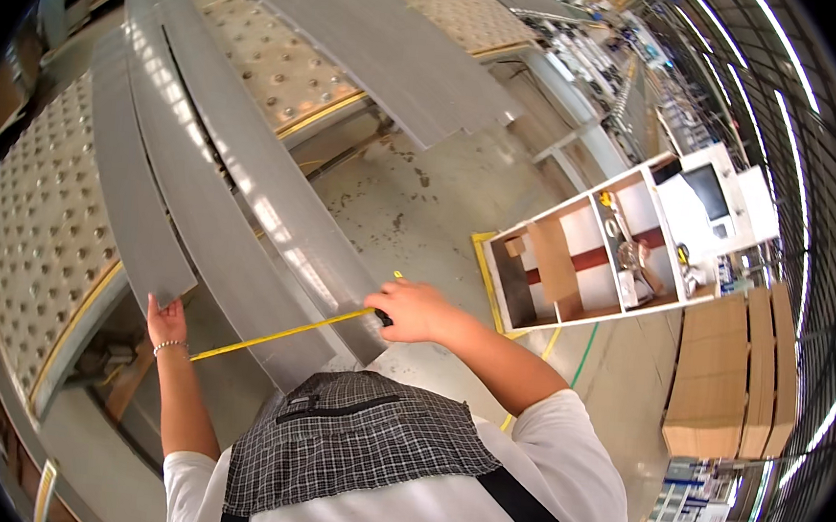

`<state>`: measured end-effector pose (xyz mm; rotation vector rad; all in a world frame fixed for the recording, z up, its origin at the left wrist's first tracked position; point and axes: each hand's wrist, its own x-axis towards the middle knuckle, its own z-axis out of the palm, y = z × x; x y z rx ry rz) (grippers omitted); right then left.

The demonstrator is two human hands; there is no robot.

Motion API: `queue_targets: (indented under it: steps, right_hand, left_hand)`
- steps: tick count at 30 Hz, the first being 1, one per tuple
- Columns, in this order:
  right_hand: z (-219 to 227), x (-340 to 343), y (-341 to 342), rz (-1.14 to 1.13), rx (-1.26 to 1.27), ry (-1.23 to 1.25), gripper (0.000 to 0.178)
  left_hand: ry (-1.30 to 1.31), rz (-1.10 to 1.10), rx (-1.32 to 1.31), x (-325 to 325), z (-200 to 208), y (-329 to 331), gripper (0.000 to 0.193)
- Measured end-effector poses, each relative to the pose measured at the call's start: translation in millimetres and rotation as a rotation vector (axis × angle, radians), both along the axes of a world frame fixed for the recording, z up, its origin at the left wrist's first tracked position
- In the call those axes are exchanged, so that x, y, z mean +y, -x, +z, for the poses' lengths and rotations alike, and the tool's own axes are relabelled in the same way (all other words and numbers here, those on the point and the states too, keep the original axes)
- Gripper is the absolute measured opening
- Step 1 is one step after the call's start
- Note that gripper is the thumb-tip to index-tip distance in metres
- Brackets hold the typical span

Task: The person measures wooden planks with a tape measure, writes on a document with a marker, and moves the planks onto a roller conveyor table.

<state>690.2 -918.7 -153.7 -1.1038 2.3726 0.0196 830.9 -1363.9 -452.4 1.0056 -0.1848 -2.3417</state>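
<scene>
My right hand (417, 312) is closed around the dark case of a tape measure (383, 317). Its yellow blade (280, 335) stretches left, crossing the near ends of the long grey strips, and its far end stops beside my left wrist. At the near corner of the leftmost grey strip (136, 160), my left hand (169, 323) grips the edge with its fingers. Two more long grey strips, a middle one (208, 210) and a shinier right one (274, 215), lie alongside it with narrow dark gaps between.
Tables studded with ball rollers (54, 203) carry the strips. A wide grey panel (386, 43) overhangs another table at the back. To the right stand a white shelf unit (575, 259) with a monitor (705, 193) nearby, and brown boards (714, 373). Yellow tape marks the floor.
</scene>
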Motion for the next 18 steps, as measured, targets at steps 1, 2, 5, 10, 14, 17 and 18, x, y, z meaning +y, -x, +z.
queue_targets:
  steps: [1,2,5,10,14,17,18]
  right_hand:
    - [4.3,-13.8,-1.1,0.017,0.011,0.019,0.044]
    - [4.6,-15.8,-5.6,0.011,0.010,0.029,0.044]
    - [3.0,-13.6,-9.4,-0.045,-0.028,0.040,0.044]
    - [-8.6,-36.9,-1.3,-0.039,-0.051,0.063,0.045]
    - [-0.4,-82.8,-10.6,0.038,-0.137,0.122,0.045]
    - [0.3,-94.4,-19.1,0.099,-0.143,0.115,0.043]
    - [0.2,-98.9,-20.2,0.111,-0.163,0.094,0.043]
  left_hand:
    - [0.025,-0.005,0.042,-16.8,-15.5,-10.5,0.024]
    - [0.059,-0.027,0.032,-15.4,-16.2,-10.5,0.023]
    - [0.115,-0.073,0.037,0.3,-13.8,-12.8,0.022]
    - [0.080,-0.142,0.112,60.7,11.5,-73.4,0.021]
    - [-0.048,-0.173,0.179,103.8,65.3,-127.3,0.016]
    - [0.028,-0.128,0.042,136.3,113.1,-143.6,0.018]
    - [0.042,-0.104,0.015,142.9,122.5,-146.8,0.016]
